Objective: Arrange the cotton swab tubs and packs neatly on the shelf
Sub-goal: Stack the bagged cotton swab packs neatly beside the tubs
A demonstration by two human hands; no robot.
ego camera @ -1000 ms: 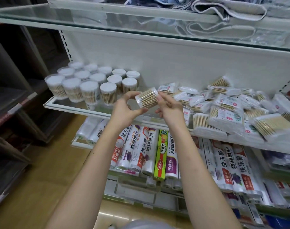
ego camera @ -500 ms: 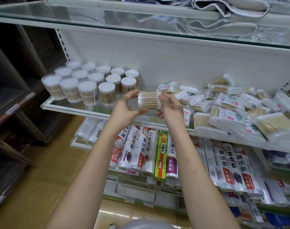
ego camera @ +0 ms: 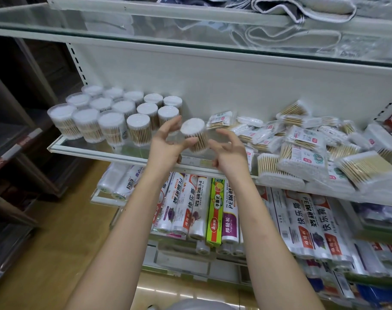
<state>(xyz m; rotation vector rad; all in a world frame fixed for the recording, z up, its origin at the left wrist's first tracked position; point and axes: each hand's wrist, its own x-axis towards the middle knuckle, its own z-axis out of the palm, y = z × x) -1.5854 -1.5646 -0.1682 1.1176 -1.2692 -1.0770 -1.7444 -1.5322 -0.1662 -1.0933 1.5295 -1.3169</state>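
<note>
The right end of the glass shelf (ego camera: 123, 156) runs out of view, so the heap of cotton swab packs (ego camera: 302, 148) is cut off there and its full spread cannot be told. The packs overlap one another at all angles, and the print on their labels is too small and blurred to read. The far edge of the frame smears the outermost packs. The back rows of the upright cotton swab tubs (ego camera: 114, 117) are partly hidden by the front rows; only their white tops show. A glass shelf above (ego camera: 190, 41) mirrors the folded cloth (ego camera: 302, 7) lying higher up, which is cropped by the top of the frame. Below, rolls of plastic wrap (ego camera: 199, 211) lie side by side, part covered by the person's forearms.

The held tub (ego camera: 195, 135) is a clear cylinder packed with wooden-stemmed swabs, its white round top facing the camera, tilted slightly. It hangs above the shelf's front edge, just right of the standing tubs and left of the packs. The left hand (ego camera: 168, 146) grips it, thumb under its side and fingers rising behind it. The right hand (ego camera: 229, 151) is beside the tub with fingers spread and loosely bent, apart from it, holding nothing.
</note>
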